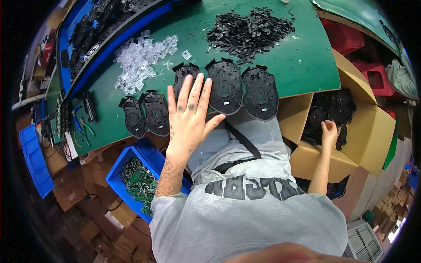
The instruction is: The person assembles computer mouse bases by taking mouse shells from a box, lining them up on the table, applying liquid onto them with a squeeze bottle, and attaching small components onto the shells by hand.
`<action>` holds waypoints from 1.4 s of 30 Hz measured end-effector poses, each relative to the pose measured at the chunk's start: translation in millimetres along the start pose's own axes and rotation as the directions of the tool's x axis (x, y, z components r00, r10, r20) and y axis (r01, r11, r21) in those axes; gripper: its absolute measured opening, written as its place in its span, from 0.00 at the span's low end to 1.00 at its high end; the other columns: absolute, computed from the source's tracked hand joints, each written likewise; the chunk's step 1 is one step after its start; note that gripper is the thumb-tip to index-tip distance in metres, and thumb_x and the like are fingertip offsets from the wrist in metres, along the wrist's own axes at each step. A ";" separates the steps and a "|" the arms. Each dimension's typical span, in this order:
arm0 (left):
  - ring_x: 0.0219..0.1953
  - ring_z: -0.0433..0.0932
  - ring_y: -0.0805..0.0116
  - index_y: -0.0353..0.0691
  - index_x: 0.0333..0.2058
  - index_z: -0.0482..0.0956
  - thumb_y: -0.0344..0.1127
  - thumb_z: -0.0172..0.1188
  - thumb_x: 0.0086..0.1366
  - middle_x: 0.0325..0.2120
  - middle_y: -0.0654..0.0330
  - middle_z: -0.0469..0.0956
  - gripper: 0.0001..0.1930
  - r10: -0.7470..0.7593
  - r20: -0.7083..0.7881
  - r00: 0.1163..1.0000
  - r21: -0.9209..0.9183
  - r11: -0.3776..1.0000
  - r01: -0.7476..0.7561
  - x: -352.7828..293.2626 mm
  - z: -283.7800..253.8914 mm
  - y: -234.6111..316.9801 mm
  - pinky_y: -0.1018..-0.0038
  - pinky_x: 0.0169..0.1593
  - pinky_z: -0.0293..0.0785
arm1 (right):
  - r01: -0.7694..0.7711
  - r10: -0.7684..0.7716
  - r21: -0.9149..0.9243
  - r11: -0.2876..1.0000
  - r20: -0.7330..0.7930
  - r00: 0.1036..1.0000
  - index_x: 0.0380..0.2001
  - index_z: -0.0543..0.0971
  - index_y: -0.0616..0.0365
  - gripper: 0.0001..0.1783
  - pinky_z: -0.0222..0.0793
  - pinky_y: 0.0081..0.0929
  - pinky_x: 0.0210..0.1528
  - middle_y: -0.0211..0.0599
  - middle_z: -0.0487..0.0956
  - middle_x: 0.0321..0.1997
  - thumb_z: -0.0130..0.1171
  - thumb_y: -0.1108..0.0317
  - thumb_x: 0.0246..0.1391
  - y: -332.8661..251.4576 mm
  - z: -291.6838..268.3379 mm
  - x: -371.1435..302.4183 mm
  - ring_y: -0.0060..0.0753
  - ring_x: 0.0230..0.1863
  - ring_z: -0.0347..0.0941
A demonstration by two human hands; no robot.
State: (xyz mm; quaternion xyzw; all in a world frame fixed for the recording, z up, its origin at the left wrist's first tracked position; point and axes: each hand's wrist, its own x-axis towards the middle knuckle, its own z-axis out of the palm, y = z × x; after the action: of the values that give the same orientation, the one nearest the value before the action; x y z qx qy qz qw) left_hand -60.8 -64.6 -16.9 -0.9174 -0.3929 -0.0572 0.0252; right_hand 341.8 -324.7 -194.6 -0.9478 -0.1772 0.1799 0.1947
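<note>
My left hand (190, 107) is stretched out flat with spread fingers at the table's near edge. Its fingertips cover part of a black plastic mouse base shell (186, 70). Beside it on the right lie two more shells, the middle one (224, 85) and the rightmost one (260, 93). Further left sit two smaller-looking shells (133, 116) (155, 111). Over an open cardboard box (368, 133) on the right, my right hand (329, 132) has its fingers curled together. Black plastic parts (335, 107) fill the box under it. Whatever those fingers hold is hidden.
Clear plastic pieces (138, 61) and small black parts (250, 33) lie heaped on the green table (302, 65). A blue-edged tray (127, 26) stands far left, with pliers (77, 118) nearer. Below is a blue bin (116, 168) of circuit boards; red stools (375, 79) stand right.
</note>
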 end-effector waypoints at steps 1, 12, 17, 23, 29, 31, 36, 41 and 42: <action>0.64 0.50 0.55 0.46 0.60 0.60 0.60 0.50 0.56 0.61 0.60 0.55 0.37 0.020 0.014 1.000 -0.045 0.999 -0.020 0.3 0.9 -3.4 0.51 0.65 0.36 | 0.158 -0.126 0.182 0.971 -0.174 0.977 0.34 0.76 0.61 0.12 0.69 0.23 0.39 0.35 0.77 0.35 0.62 0.67 0.47 5.9 1.0 1.9 0.26 0.36 0.74; 0.65 0.49 0.58 0.57 0.57 0.66 0.56 0.53 0.56 0.62 0.60 0.55 0.29 0.293 -0.102 0.951 -0.214 0.927 -0.308 9.9 -0.2 34.3 0.51 0.65 0.35 | 0.938 -0.813 0.119 0.325 -0.472 0.341 0.34 0.77 0.63 0.12 0.69 0.27 0.46 0.40 0.73 0.44 0.57 0.84 0.43 -214.3 -95.0 -57.2 0.36 0.46 0.72; 0.62 0.56 0.60 0.61 0.56 0.67 0.45 0.61 0.51 0.60 0.60 0.59 0.30 0.347 -0.069 0.935 -0.269 0.896 -0.352 19.1 6.9 56.1 0.52 0.64 0.43 | 0.970 -0.957 0.173 0.172 -0.204 0.206 0.36 0.79 0.58 0.12 0.69 0.29 0.47 0.38 0.76 0.42 0.59 0.78 0.43 -270.0 -54.3 -45.3 0.39 0.45 0.73; 0.61 0.58 0.57 0.55 0.53 0.71 0.39 0.61 0.52 0.58 0.57 0.62 0.26 0.257 -0.099 0.961 -0.216 0.938 -0.273 18.5 5.0 51.2 0.51 0.63 0.45 | 0.978 -0.879 0.159 0.132 -0.437 0.190 0.37 0.78 0.59 0.11 0.67 0.32 0.51 0.39 0.77 0.44 0.59 0.74 0.47 -283.6 -22.6 -56.3 0.41 0.50 0.72; 0.60 0.59 0.52 0.48 0.49 0.74 0.38 0.59 0.54 0.56 0.56 0.65 0.22 0.173 -0.296 0.939 -0.327 0.906 -0.270 7.6 12.1 55.3 0.50 0.64 0.43 | 0.482 -0.261 0.684 0.548 -0.408 0.875 0.34 0.78 0.63 0.09 0.69 0.26 0.47 0.40 0.79 0.37 0.58 0.71 0.50 -160.9 -58.7 -45.6 0.30 0.42 0.75; 0.59 0.61 0.52 0.48 0.49 0.74 0.37 0.59 0.53 0.54 0.56 0.66 0.21 0.195 -0.334 0.922 -0.387 0.864 -0.322 9.9 14.3 62.6 0.50 0.63 0.44 | 0.322 -0.299 0.532 0.783 -0.132 0.945 0.36 0.78 0.64 0.14 0.68 0.26 0.47 0.41 0.79 0.37 0.61 0.68 0.46 -92.4 -56.6 -19.1 0.30 0.42 0.75; 0.57 0.65 0.57 0.48 0.46 0.76 0.31 0.59 0.50 0.51 0.59 0.71 0.21 0.331 -0.361 0.872 -0.430 0.771 -0.470 23.4 13.8 86.2 0.48 0.63 0.45 | 0.509 -0.467 -0.152 0.848 0.241 0.851 0.36 0.78 0.51 0.20 0.53 0.44 0.61 0.37 0.71 0.53 0.68 0.63 0.35 -9.6 -22.5 -29.5 0.50 0.62 0.56; 0.59 0.62 0.64 0.48 0.50 0.72 0.34 0.59 0.51 0.53 0.61 0.68 0.24 0.462 -0.236 0.855 -0.401 0.755 -0.519 44.8 12.4 100.7 0.47 0.61 0.51 | 0.626 -0.581 -0.100 0.774 0.280 0.764 0.25 0.75 0.55 0.09 0.58 0.38 0.55 0.34 0.74 0.40 0.63 0.73 0.37 -19.3 -32.9 -37.3 0.44 0.53 0.63; 0.60 0.61 0.64 0.47 0.50 0.71 0.35 0.60 0.51 0.53 0.61 0.68 0.24 0.497 -0.203 0.844 -0.401 0.744 -0.535 49.0 12.4 101.6 0.48 0.61 0.52 | 0.593 -0.532 -0.113 0.797 0.333 0.778 0.25 0.75 0.56 0.09 0.59 0.36 0.53 0.33 0.74 0.38 0.63 0.73 0.36 -21.5 -36.2 -40.5 0.43 0.50 0.64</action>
State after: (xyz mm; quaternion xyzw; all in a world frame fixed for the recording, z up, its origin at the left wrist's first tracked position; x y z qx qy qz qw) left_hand 47.3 -98.4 -23.2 -0.9678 -0.0988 -0.1736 -0.1530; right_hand 315.6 -333.7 -143.2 -0.8297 -0.4977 0.2275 0.1100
